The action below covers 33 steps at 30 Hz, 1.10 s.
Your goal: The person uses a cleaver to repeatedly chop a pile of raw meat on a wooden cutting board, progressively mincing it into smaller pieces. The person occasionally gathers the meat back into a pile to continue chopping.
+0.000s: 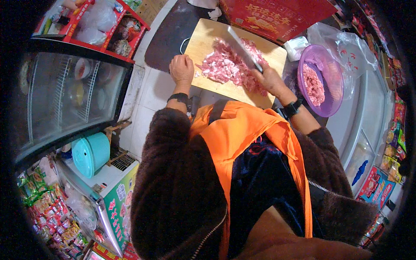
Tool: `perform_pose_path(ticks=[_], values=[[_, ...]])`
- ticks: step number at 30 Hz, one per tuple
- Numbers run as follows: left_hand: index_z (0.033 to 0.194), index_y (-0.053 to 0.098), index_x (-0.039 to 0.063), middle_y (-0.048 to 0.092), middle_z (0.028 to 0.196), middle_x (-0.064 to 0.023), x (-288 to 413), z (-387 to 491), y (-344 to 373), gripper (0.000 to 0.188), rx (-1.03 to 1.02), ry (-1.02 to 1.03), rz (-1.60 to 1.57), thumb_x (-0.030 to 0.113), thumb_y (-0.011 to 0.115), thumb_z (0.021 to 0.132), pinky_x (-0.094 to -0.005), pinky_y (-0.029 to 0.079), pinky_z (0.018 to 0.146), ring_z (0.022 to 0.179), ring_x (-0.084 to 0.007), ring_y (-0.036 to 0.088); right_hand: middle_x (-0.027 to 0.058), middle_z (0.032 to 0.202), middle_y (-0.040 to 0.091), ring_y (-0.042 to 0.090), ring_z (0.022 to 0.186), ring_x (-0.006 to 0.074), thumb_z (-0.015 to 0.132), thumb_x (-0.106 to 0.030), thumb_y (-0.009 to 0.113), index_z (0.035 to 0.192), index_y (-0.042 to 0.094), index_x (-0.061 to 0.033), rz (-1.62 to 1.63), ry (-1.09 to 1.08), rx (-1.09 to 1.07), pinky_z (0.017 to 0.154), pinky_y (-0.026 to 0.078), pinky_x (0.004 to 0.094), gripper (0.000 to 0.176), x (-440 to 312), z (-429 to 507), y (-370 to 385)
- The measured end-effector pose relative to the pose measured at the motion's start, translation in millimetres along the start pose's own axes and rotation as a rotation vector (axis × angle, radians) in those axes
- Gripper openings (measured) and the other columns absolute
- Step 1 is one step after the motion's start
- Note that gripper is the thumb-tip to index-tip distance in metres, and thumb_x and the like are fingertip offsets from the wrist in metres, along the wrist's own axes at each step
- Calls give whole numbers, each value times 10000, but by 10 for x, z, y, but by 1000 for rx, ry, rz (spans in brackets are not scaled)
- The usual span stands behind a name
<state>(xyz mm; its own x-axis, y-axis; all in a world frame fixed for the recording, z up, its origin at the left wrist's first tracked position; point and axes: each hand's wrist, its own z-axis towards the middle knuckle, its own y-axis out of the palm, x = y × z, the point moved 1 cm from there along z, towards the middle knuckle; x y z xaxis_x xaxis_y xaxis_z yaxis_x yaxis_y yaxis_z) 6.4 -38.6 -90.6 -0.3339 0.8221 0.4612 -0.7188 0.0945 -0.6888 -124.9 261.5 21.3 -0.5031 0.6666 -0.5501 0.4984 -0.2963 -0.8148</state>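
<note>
Chopped raw meat [224,65] lies spread over a wooden cutting board [203,35], with whitish bits of fat among the pink pieces. My right hand [271,79] grips the handle of a cleaver [243,50], whose blade stands over the middle of the meat. At the board's left edge rests my left hand [182,68], its fingers curled in, with nothing seen in it. A purple plastic bowl [336,87] to the right of the board holds minced meat [313,86].
A dark tabletop [162,45] extends left of the board. Behind it stands a red printed box [276,16]. White tissues [296,47] and a clear plastic bag [357,55] lie near the bowl. A glass-topped freezer [365,120] is at right, a glass-door fridge [74,87] at left.
</note>
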Motion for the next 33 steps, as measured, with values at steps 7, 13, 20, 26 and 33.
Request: perform_pose_path(ticks=[7,13,20,26,33], values=[[834,636,59,633,850,-123,2,-3,5,121,-2,-6,2,167,599,874,-456,475,724,817,-334,607,296,864,649,649,825,445,941,-383,571,1076,587,35,111,14,54,705,501,472,440,26,2,-38],[816,630,96,626,857,-78,-15,-13,23,89,-3,-29,-24,171,608,858,-447,457,749,841,-309,599,312,913,649,645,880,448,932,-397,580,1071,590,38,61,49,-84,764,506,454,456,31,68,-56],[812,626,92,624,852,-76,-25,-18,39,96,-9,-33,4,174,609,860,-446,460,750,840,-306,599,251,817,645,640,738,320,951,-393,561,1060,588,51,123,56,170,693,491,398,458,155,41,-49],[806,619,96,624,852,-81,-29,-17,35,97,-13,-6,1,175,610,862,-452,461,749,835,-310,598,266,826,652,656,751,365,946,-402,569,1024,595,46,-40,89,37,687,496,416,455,224,79,-71],[801,619,91,624,842,-85,-24,-9,46,95,15,-4,9,163,614,862,-451,461,744,834,-310,598,334,902,642,639,888,470,933,-431,573,1064,595,53,-77,103,-20,780,506,482,502,124,-8,-84]])
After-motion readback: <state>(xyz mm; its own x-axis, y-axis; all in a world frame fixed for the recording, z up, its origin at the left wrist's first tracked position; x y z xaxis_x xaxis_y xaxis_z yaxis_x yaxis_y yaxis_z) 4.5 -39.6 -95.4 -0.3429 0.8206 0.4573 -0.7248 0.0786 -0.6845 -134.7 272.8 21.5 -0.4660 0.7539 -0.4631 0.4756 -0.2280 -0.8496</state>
